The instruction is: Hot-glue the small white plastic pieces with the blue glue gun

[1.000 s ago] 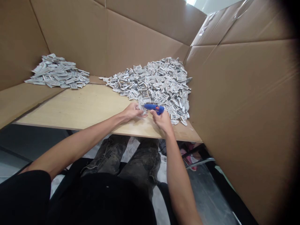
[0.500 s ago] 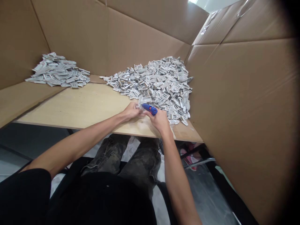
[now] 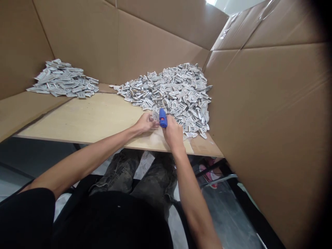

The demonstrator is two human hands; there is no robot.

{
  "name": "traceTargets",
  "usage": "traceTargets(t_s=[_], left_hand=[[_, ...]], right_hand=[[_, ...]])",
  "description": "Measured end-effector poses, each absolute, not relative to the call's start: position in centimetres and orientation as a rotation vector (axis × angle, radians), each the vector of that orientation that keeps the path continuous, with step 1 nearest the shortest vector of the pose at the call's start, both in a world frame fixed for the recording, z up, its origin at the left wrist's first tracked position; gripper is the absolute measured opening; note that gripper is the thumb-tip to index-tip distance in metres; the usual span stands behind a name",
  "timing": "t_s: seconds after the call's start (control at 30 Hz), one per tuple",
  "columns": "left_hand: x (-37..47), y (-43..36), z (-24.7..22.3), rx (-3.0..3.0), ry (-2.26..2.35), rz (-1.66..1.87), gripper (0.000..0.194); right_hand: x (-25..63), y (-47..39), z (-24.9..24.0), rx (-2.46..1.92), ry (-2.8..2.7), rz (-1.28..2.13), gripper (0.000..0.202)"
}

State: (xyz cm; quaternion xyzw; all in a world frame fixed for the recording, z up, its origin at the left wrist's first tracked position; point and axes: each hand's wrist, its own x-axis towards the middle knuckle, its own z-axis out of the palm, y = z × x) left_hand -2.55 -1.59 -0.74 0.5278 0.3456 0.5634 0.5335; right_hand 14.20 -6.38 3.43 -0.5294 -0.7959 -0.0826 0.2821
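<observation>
My right hand (image 3: 173, 130) is closed around a blue hand tool (image 3: 163, 117) with a small orange-red part; its working end cannot be made out. Just left of it, my left hand (image 3: 145, 123) has its fingers bent around a light grey slotted piece (image 3: 155, 114), which looks like a flat plastic buckle part and is partly hidden by the fingers. Both hands are close together above the front part of the board. Right behind them rises a large heap of similar grey slotted pieces (image 3: 173, 90).
A smaller heap of grey pieces (image 3: 64, 79) lies at the far left. Tall cardboard walls (image 3: 259, 103) enclose the wooden board (image 3: 85, 114) at the back and sides. The board's front edge is just above my legs (image 3: 153, 173).
The blue tool has turned from slanting rightward to nearly upright and shifted slightly left with my right hand. My left hand stays in about the same place with the grey piece.
</observation>
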Motion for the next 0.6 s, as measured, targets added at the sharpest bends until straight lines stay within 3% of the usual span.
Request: traceTargets(t_s=[0.13, 0.33, 0.6], left_hand=[[-2.5, -1.3, -0.8, 1.258, 0.978, 1.390, 0.041], [-3.6, -0.7, -0.5, 1.536, 1.153, 1.493, 0.014], [-3.7, -0.7, 0.2, 1.429, 1.077, 1.426, 0.021]], right_hand=[[15.8, -5.6, 3.9, -1.199, -1.916, -0.138, 0.038], [18.5, -4.4, 3.8, -1.134, -1.839, 0.236, 0.060], [18.7, -3.9, 2.9, -1.134, -1.871, 0.583, 0.070]])
